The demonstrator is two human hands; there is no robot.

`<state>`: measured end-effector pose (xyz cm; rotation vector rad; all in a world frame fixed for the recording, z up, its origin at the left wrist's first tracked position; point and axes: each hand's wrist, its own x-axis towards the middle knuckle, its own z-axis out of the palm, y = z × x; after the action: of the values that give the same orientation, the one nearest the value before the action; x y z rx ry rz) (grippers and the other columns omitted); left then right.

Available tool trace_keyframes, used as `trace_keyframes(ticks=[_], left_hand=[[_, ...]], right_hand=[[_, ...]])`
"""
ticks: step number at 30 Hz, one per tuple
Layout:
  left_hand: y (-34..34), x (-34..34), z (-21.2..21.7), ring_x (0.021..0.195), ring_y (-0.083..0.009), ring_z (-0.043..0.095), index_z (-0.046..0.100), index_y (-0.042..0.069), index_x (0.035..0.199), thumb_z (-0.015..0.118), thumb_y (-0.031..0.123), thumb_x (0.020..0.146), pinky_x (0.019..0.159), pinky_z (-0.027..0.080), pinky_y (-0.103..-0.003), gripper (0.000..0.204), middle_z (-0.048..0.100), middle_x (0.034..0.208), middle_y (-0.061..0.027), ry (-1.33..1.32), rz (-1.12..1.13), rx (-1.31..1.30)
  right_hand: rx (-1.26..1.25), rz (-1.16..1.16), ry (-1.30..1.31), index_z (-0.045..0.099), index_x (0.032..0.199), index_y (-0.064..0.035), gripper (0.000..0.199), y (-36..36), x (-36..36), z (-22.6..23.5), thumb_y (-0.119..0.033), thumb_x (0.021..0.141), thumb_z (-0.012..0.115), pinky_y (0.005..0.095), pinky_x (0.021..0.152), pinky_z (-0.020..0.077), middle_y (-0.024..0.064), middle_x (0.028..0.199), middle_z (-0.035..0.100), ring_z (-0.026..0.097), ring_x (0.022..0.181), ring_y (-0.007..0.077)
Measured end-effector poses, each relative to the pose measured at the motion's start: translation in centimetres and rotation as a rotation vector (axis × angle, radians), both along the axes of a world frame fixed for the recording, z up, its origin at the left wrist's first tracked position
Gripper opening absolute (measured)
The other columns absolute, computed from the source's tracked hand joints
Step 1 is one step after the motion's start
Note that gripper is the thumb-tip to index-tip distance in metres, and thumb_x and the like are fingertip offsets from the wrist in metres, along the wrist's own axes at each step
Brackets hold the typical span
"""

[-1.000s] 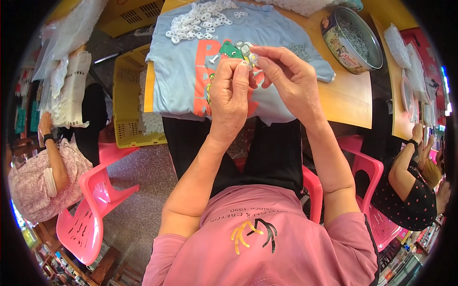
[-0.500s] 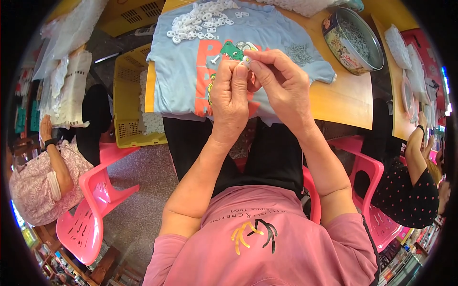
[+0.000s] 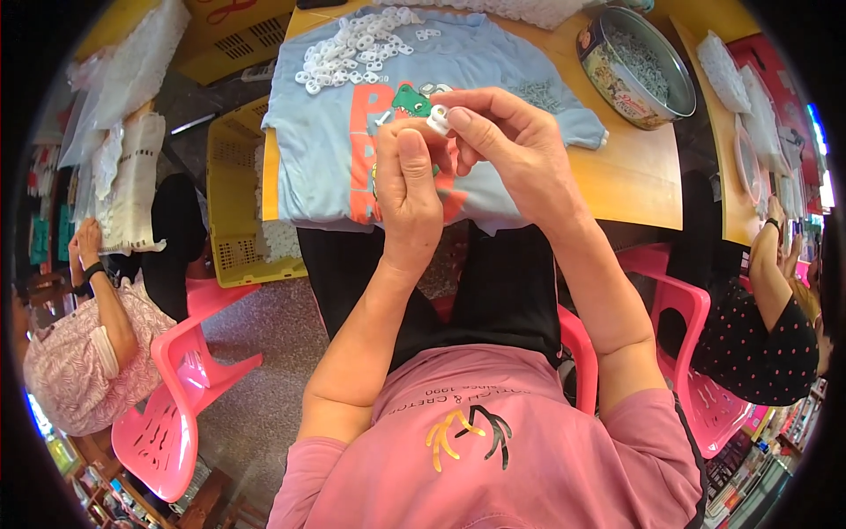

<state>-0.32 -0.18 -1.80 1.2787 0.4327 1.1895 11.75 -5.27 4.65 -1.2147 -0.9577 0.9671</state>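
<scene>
Both hands crept a bit closer toward you, and now your right hand pinches the small white ring at its fingertips, left hand fingers closed just beside it.

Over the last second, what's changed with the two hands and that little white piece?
Little has moved. The right hand has drawn slightly in toward the left hand, and its fingertips now pinch the small white part more squarely at the left thumb tip. Both hands stay raised together over the light blue cloth. The pile of white parts and the round tin are unmoved.
</scene>
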Motion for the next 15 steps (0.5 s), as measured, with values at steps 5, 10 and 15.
trace_keyframes(ticks=[5,10,15], left_hand=[[0.4,0.5,0.4,0.082,-0.0106,0.057,0.048,0.002,0.126,0.042,0.039,0.105,0.076,0.049,-0.024,0.043,0.056,0.122,-0.0096,-0.154,-0.048,-0.008],[0.2,-0.3,1.3,0.079,-0.0074,0.056,0.043,0.002,0.138,0.048,0.047,0.101,0.066,0.048,-0.02,0.059,0.052,0.139,-0.0129,-0.112,-0.167,-0.085],[0.5,-0.8,1.0,0.117,-0.0216,0.056,0.045,0.004,0.135,0.053,0.055,0.095,0.09,0.05,-0.029,0.065,0.053,0.137,-0.0183,-0.125,-0.295,-0.121]], right_hand=[[-0.026,0.022,0.124,0.066,0.117,0.0014,0.026,-0.4,-0.5,0.7,-0.015,0.098,0.06,0.0229,0.065,0.049,0.0028,0.086,0.063,0.057,0.071,0.008],[-0.052,0.076,0.127,0.067,0.115,0.0011,0.025,-0.5,-1.3,0.1,-0.016,0.098,0.06,0.0245,0.064,0.0497,0.0032,0.085,0.062,0.057,0.07,0.0098],[-0.042,0.087,0.106,0.067,0.115,0.0011,0.025,-0.6,-1.8,0.1,-0.016,0.098,0.06,0.0246,0.065,0.0493,0.0024,0.086,0.062,0.057,0.071,0.0097]])
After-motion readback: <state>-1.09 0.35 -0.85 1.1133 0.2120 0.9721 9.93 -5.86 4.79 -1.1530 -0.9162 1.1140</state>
